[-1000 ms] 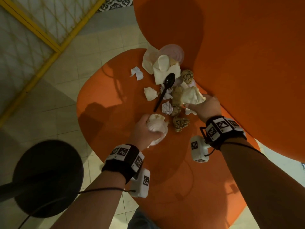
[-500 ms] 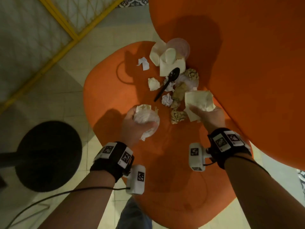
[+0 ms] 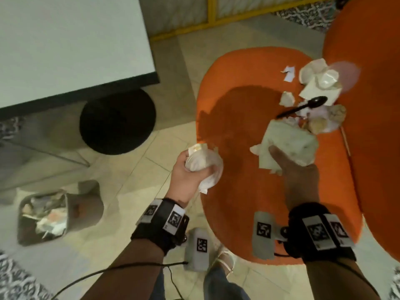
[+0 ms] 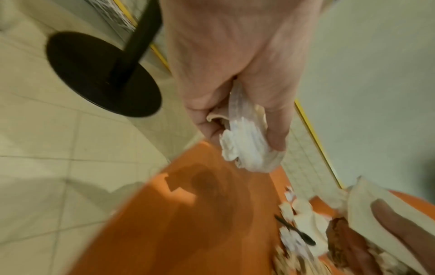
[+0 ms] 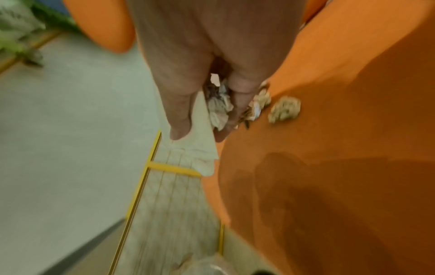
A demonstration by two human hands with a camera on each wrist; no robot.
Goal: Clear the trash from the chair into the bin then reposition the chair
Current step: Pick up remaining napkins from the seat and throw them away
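Observation:
An orange chair (image 3: 242, 213) carries a heap of trash (image 3: 320, 87) near its backrest: crumpled napkins, a clear lid and a black plastic spoon (image 3: 303, 109). My left hand (image 3: 190, 169) grips a wad of crumpled white wrapper (image 3: 203, 163) over the seat's left edge; the same wad (image 4: 249, 148) fills its fingers in the left wrist view. My right hand (image 3: 290, 163) holds a large pale napkin bundle (image 3: 290, 144) above the seat, and in the right wrist view its fingers (image 5: 181, 111) clamp napkin and paper scraps (image 5: 219, 109). The grey bin (image 3: 45, 213), part full, stands on the floor at lower left.
A white table (image 3: 65, 40) with a round black base (image 3: 118, 121) stands left of the chair, between it and the bin. A yellow-framed partition (image 3: 212, 16) runs along the far side. Tiled floor lies between chair and bin; my leg and shoe (image 3: 225, 263) are by the seat's front.
Both hands have lifted their trash off the seat and drawn back toward the front left. The view has swung left, bringing the table and the bin into sight.

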